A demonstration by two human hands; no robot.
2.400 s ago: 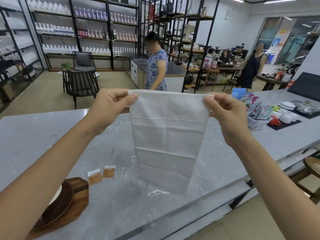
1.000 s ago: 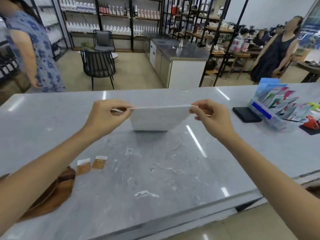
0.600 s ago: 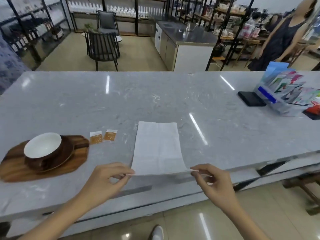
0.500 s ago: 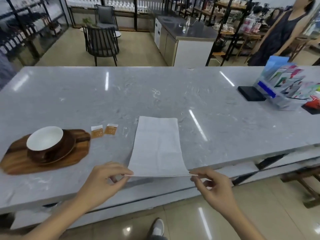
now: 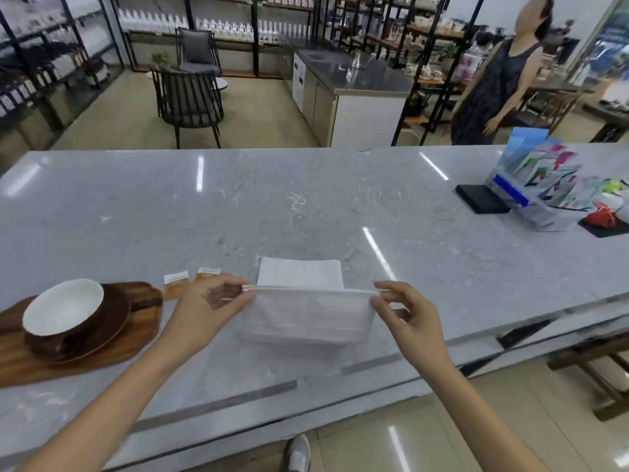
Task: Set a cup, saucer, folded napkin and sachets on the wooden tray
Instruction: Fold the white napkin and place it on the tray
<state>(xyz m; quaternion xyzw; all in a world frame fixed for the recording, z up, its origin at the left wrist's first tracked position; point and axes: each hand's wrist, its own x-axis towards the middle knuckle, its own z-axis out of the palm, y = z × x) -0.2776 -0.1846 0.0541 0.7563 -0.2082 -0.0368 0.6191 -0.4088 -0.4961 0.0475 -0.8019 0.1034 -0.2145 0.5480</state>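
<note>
A white napkin (image 5: 306,315) lies on the grey marble counter (image 5: 306,206), its near end lifted and carried over the far part. My left hand (image 5: 211,304) pinches the lifted edge's left corner and my right hand (image 5: 408,315) pinches its right corner. At the left a wooden tray (image 5: 129,349) carries a brown saucer (image 5: 112,321) with a white-lined cup (image 5: 63,308) on it. Two orange sachets (image 5: 175,286) lie on the counter between the tray and the napkin, partly behind my left hand.
A clear rack of colourful packets (image 5: 544,192) and a black pad (image 5: 481,199) stand at the counter's right end. A person in a dark dress (image 5: 493,80) stands beyond the counter at the right. The counter's near edge runs below my forearms.
The napkin went from held up in the air to laid flat on the counter. Since then both hands have lifted its near edge and brought it forward over the rest.
</note>
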